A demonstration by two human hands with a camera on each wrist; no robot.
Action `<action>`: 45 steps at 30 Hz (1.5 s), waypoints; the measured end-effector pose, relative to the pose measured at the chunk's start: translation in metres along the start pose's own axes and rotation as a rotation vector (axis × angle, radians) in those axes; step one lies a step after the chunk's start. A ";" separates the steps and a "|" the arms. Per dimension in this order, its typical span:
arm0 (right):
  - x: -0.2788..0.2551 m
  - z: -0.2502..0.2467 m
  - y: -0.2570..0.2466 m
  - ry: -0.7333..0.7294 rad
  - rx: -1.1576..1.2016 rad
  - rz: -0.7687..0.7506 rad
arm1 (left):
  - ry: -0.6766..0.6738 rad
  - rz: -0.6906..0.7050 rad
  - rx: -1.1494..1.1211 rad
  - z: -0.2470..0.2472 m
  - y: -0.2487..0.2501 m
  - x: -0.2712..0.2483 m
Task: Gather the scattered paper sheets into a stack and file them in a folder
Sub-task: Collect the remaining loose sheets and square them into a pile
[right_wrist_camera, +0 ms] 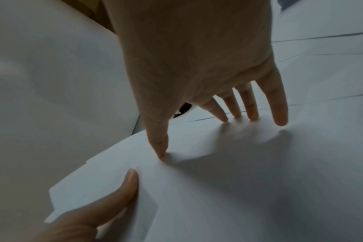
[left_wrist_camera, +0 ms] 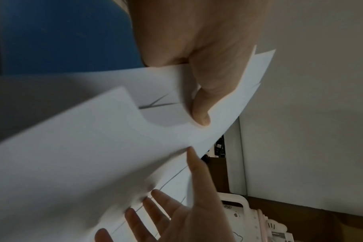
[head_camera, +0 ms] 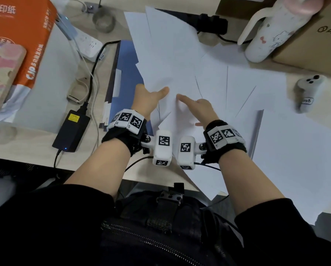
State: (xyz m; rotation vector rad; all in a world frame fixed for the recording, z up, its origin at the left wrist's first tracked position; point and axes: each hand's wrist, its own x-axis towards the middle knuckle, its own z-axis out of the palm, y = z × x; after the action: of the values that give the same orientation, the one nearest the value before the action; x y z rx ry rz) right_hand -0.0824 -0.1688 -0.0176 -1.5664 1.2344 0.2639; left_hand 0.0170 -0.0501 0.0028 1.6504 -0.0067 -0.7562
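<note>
Several white paper sheets [head_camera: 256,93] lie fanned across the desk, some overhanging its front edge. My left hand [head_camera: 157,95] pinches a few overlapping sheets [head_camera: 170,54] by their near corner, thumb [left_wrist_camera: 201,106] on top and fingers hidden beneath; that bundle is raised off the desk. My right hand [head_camera: 191,102] lies just right of it, straight fingers [right_wrist_camera: 253,113] pressing their tips onto a sheet [right_wrist_camera: 238,163]. A blue folder [head_camera: 126,73] lies on the desk at the left, partly covered by the held sheets.
An orange paper ream box [head_camera: 26,35], a power strip [head_camera: 88,45] and a black adapter [head_camera: 72,129] with cables sit at the left. A white bottle [head_camera: 270,35], a cardboard box [head_camera: 314,45] and a white controller [head_camera: 308,89] stand at the right.
</note>
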 end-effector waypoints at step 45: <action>0.015 0.067 -0.003 0.143 -0.418 0.133 | 0.033 0.014 0.224 -0.067 -0.045 0.004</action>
State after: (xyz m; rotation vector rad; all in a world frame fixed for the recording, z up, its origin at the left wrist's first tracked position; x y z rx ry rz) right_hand -0.0458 -0.1223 -0.0534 -1.8861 1.4649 0.5306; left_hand 0.0341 0.0185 -0.0372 1.8732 -0.0819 -0.7386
